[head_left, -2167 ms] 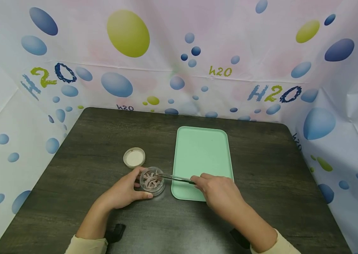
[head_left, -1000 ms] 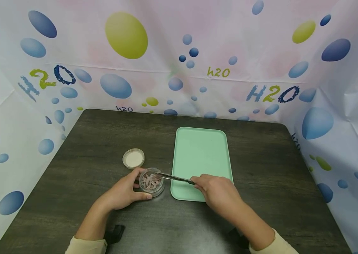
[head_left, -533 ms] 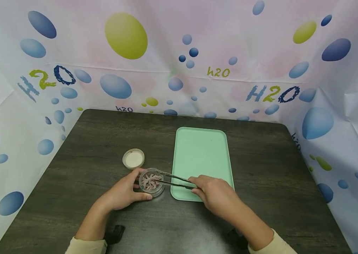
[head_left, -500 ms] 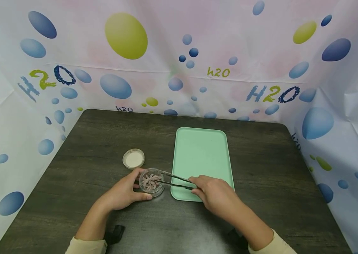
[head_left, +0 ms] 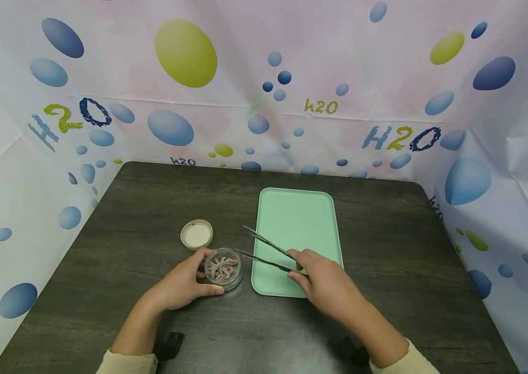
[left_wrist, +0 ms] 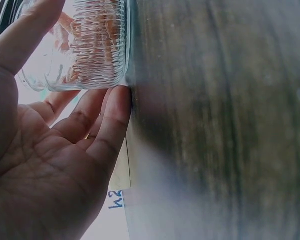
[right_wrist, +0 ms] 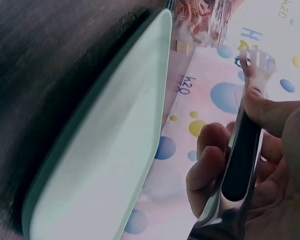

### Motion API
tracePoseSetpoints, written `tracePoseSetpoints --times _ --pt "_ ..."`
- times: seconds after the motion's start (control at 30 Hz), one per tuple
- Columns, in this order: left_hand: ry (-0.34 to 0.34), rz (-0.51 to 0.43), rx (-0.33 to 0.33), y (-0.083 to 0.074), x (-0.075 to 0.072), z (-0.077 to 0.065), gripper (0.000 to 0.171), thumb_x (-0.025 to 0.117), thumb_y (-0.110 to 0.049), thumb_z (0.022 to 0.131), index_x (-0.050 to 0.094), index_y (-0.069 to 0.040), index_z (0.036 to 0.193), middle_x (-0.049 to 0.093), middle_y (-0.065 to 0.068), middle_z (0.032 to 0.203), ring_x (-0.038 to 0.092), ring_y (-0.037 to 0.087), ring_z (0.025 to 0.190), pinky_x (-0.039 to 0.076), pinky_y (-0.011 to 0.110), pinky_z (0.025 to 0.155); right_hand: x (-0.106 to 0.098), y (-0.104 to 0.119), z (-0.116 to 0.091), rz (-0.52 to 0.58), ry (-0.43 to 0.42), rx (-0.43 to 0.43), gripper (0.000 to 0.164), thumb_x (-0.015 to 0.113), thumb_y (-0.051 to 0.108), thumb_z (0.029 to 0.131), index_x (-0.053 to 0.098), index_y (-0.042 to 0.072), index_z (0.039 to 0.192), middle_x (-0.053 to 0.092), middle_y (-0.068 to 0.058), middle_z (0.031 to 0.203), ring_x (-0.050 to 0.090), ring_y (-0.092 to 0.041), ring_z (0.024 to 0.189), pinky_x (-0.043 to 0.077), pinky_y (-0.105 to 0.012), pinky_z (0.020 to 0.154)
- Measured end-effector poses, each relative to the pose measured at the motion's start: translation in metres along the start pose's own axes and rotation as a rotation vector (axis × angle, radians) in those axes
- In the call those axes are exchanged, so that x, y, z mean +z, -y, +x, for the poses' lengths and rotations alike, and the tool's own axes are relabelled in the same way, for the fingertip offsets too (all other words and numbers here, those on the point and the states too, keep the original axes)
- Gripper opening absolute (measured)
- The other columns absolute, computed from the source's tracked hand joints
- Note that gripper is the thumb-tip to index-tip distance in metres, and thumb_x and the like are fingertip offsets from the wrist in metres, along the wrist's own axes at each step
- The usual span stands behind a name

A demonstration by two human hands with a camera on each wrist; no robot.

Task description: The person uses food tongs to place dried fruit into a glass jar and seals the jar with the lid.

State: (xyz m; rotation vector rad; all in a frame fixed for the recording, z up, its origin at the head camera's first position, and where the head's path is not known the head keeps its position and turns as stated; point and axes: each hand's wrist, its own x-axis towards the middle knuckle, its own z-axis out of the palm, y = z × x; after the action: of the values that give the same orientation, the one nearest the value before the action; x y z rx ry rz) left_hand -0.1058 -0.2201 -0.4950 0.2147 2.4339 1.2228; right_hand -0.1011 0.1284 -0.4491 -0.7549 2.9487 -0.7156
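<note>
My left hand (head_left: 177, 284) holds a small round glass jar (head_left: 233, 283) upright on the table, thumb on the near side and fingers round the far side. Pale pinkish curled strips (head_left: 223, 268) lie inside it. In the left wrist view the ribbed glass jar (left_wrist: 97, 45) sits between thumb and fingers. My right hand (head_left: 331, 285) grips metal tongs (head_left: 269, 243) with a black handle inlay, over the near part of the green tray. The tongs' arms are spread, nothing between them, their tips up and to the right of the jar. The right wrist view shows the tongs (right_wrist: 242, 165) close up.
A pale green rectangular tray (head_left: 298, 218) lies right of the jar, with nothing on it. The jar's round lid (head_left: 197, 234) lies beyond the left hand. Dark wood-look table (head_left: 385, 223) surrounds them, with a bubble-patterned curtain (head_left: 226, 67) behind and at the sides.
The tongs were pressed together with their tips in the jar, then spread there; now they have come out, up and rightward, spread wider. The left hand and jar have stayed put.
</note>
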Motion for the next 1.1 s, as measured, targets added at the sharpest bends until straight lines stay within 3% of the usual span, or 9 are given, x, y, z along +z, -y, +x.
tracePoseSetpoints --times 0.13,0.3,0.53,0.8,1.1 --pt "0.001 0.002 -0.010 0.000 0.000 0.000 0.083 0.091 -0.039 0.090 0.046 -0.016 0.155 0.062 0.015 0.146 0.068 0.034 0.127 0.059 0.053 0.103 -0.005 -0.005 0.002 0.091 -0.003 0.113 0.044 0.076 0.023 0.104 0.066 0.009 0.144 0.068 0.007 0.102 0.060 -0.005 0.081 0.048 -0.023 0.066" --pt "-0.005 0.009 -0.016 -0.001 0.000 0.000 0.083 0.092 -0.040 0.089 0.047 -0.017 0.155 0.062 0.015 0.146 0.068 0.034 0.126 0.059 0.053 0.103 -0.015 -0.015 0.003 0.161 -0.015 0.241 0.047 0.069 0.024 0.108 0.060 0.005 0.151 0.070 -0.001 0.111 0.058 -0.012 0.085 0.048 -0.027 0.070" --pt "-0.009 0.007 -0.028 0.000 0.000 0.000 0.085 0.093 -0.040 0.088 0.047 -0.017 0.155 0.062 0.017 0.148 0.069 0.037 0.128 0.059 0.055 0.104 -0.029 -0.034 0.000 0.139 -0.092 0.328 0.051 0.068 0.026 0.109 0.058 0.002 0.154 0.057 -0.013 0.131 0.053 -0.019 0.087 0.045 -0.032 0.072" --pt "-0.007 0.011 -0.035 0.001 0.001 0.001 0.086 0.093 -0.040 0.088 0.046 -0.017 0.156 0.061 0.018 0.149 0.068 0.038 0.129 0.058 0.056 0.105 -0.042 -0.064 -0.006 0.082 -0.144 0.493 0.057 0.063 0.031 0.112 0.054 -0.004 0.155 0.052 -0.024 0.132 0.049 -0.039 0.113 0.042 -0.046 0.081" --pt "-0.003 0.022 -0.042 0.000 -0.001 0.002 0.086 0.093 -0.042 0.088 0.046 -0.017 0.156 0.061 0.018 0.149 0.068 0.038 0.129 0.059 0.056 0.104 -0.044 -0.101 -0.018 0.051 -0.164 0.608 0.059 0.062 0.031 0.111 0.052 -0.009 0.153 0.050 -0.031 0.132 0.051 -0.047 0.114 0.046 -0.054 0.082"
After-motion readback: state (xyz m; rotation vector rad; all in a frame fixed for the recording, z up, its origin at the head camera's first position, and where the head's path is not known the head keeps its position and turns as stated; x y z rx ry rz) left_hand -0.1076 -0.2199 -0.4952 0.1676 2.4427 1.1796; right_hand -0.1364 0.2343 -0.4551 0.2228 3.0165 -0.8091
